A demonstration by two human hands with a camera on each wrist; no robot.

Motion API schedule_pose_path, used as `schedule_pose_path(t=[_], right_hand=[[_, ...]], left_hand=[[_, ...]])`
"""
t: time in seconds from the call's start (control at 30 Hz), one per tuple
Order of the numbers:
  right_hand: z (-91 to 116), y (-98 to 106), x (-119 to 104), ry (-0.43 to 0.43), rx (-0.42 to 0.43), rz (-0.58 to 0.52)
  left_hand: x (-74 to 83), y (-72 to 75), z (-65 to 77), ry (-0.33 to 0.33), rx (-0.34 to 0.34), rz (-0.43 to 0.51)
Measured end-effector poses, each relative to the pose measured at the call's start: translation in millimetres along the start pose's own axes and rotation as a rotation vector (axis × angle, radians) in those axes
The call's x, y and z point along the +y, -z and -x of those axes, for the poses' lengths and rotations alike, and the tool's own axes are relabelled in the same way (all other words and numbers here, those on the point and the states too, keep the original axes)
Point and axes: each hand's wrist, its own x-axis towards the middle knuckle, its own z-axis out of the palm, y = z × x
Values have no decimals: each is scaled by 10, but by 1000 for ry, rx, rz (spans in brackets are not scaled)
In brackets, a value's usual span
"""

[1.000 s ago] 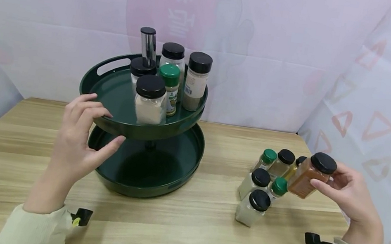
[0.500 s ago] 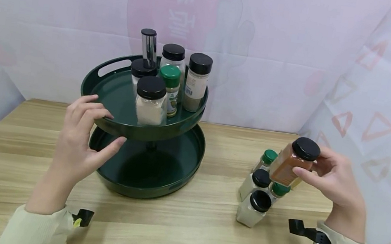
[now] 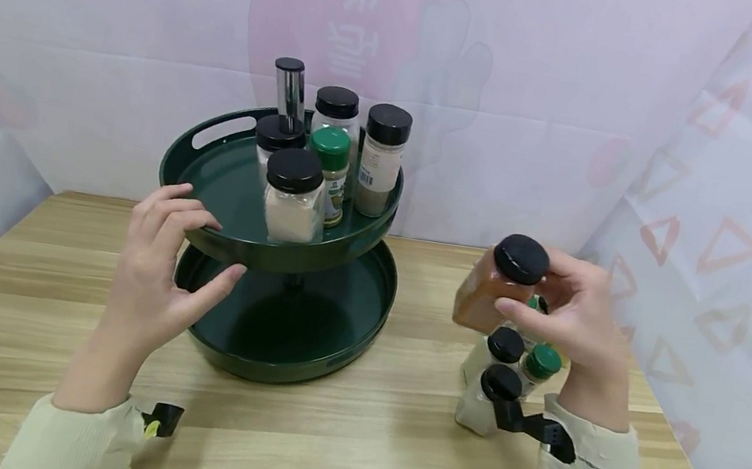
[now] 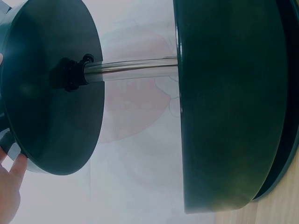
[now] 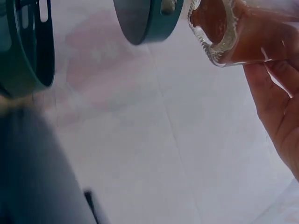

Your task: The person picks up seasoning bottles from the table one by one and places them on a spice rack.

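Observation:
My right hand [image 3: 578, 307] holds a spice jar [image 3: 493, 295] of reddish-brown powder with a black lid. The jar is tilted, in the air above the table, and its glass base shows in the right wrist view. My left hand [image 3: 163, 261] grips the near-left rim of a dark green two-tier turntable's upper tray [image 3: 225, 181], fingers over the rim and thumb below. In the left wrist view the thumb [image 4: 17, 170] touches that tray's edge. On the upper tray's right part stand several jars, among them a black-lidded jar [image 3: 293, 207] and a green-lidded bottle [image 3: 335, 181].
The lower tray [image 3: 273, 372] holds nothing visible. A group of jars stands on the wooden table [image 3: 345, 454] at the right, including a black-lidded jar [image 3: 475, 410] and a green-lidded one [image 3: 542, 362], partly hidden by my right arm. A cloth backdrop [image 3: 553, 51] hangs behind.
My right hand has carried the reddish-brown spice jar left and slightly up, away from the far right and past the jar group. The left hand keeps its place on the tray rim.

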Motion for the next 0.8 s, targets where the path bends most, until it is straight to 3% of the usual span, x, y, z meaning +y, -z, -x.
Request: schedule_pose_path(t=[0.17,0.8], right_hand=[[-114,-193,-5,41,-35,-15],[-334,-753,74,90,33,-108]], left_hand=[[-2,6,-3,-3,5,8],[-14,-4,1,-14,3,-2]])
